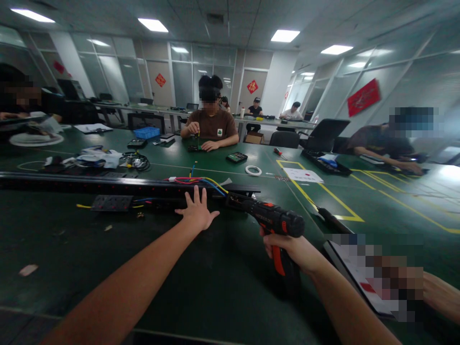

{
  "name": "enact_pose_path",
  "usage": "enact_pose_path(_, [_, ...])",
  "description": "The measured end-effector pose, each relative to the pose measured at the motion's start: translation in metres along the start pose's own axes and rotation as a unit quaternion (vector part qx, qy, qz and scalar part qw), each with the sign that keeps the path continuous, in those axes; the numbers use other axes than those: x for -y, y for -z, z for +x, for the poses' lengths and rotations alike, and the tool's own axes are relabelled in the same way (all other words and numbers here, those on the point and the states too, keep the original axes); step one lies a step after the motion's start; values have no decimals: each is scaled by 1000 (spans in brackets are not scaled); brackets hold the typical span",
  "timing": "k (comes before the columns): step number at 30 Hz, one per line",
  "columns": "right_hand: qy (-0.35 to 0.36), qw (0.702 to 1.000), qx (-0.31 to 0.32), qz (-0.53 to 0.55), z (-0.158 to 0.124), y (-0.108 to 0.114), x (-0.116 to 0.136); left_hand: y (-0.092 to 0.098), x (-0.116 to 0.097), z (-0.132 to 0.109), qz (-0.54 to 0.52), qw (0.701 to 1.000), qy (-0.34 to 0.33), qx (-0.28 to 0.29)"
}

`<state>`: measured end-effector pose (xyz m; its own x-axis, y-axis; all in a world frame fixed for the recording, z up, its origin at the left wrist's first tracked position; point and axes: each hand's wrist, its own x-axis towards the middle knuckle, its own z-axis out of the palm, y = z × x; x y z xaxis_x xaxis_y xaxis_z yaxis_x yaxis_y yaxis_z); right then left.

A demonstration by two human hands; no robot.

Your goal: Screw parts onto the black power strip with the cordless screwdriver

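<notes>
My left hand (197,211) lies flat with fingers spread on the near side of a long black strip (89,184) that runs across the green table (108,268). Red, blue and yellow wires (196,181) come out of the strip just beyond my fingertips. My right hand (287,245) grips the red-and-black handle of a cordless screwdriver (273,220). The tool's nose points left at the strip's right end, close to my left hand.
A black panel piece (111,203) with yellow wire lies left of my hand. A person in a brown shirt (212,125) works across the table. A roll of white tape (253,170), a blue bin (146,132) and yellow floor-style markings (323,191) lie beyond. Another person's hand (438,292) rests at right.
</notes>
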<state>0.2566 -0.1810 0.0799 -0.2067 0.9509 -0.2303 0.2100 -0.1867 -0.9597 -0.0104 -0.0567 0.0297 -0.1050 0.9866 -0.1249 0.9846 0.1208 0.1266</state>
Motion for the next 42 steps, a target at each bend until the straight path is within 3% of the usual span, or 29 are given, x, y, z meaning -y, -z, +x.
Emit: enact_pose_path(42, [7, 1000, 1, 13, 1, -1, 0, 6, -4, -1, 29, 997, -35, -64])
